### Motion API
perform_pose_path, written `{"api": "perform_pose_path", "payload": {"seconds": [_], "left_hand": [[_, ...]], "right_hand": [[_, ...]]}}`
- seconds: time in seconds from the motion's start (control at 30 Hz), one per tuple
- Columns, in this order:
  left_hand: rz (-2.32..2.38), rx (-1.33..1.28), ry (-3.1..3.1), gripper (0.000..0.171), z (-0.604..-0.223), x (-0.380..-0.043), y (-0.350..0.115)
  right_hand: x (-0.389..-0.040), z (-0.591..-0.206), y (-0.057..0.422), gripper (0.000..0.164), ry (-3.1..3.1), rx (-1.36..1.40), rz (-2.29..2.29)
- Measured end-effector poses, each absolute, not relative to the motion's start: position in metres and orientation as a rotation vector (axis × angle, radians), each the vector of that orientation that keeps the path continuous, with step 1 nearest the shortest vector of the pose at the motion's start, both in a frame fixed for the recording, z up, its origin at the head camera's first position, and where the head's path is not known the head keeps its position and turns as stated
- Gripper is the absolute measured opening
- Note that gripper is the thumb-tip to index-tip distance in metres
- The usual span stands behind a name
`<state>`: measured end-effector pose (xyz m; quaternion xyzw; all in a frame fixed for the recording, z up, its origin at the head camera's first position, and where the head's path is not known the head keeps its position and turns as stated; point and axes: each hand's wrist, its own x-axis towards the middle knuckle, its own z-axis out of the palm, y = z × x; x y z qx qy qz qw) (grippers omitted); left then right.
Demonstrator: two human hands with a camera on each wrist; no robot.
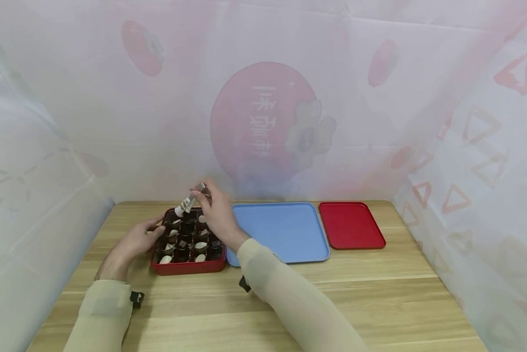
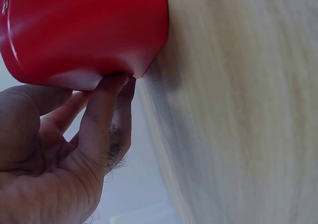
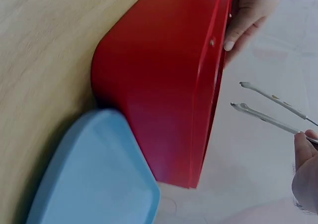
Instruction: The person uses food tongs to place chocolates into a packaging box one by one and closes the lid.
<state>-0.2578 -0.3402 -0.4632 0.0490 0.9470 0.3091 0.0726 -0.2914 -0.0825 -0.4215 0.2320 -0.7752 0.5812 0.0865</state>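
Observation:
A red box [image 1: 188,268] with a dark divided insert holds several pieces, some pale, some dark, that look like chocolates. My left hand [image 1: 141,238] grips the box's left side, thumb at the rim; in the left wrist view its fingertips [image 2: 113,80] press against the red outer wall. My right hand [image 1: 217,208] holds a pair of tongs [image 1: 197,189], tilted down over the box's far left compartments. In the right wrist view the two pale arms of the tongs [image 3: 268,119] stand apart, with nothing seen between their tips.
Right of the box lies a blue tray [image 1: 281,232], its edge close against the box wall. Farther right is a smaller red tray [image 1: 351,225]. All stand on a wooden table [image 1: 193,313], with printed cloth walls [image 1: 179,122] behind and at both sides.

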Motion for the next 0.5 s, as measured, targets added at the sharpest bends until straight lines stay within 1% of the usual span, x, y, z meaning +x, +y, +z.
{"api": "perform_pose_path", "payload": {"seconds": [0.3, 0.5], "left_hand": [[0.938, 0.169, 2.844, 0.059, -0.464, -0.258, -0.342], [0.937, 0.182, 2.840, 0.059, -0.464, -0.257, -0.343]], "right_hand": [[-0.289, -0.413, -0.046, 0.024, -2.202, 0.708, 1.757], [-0.286, -0.412, -0.019, 0.023, -2.146, 0.682, 1.785]]}}
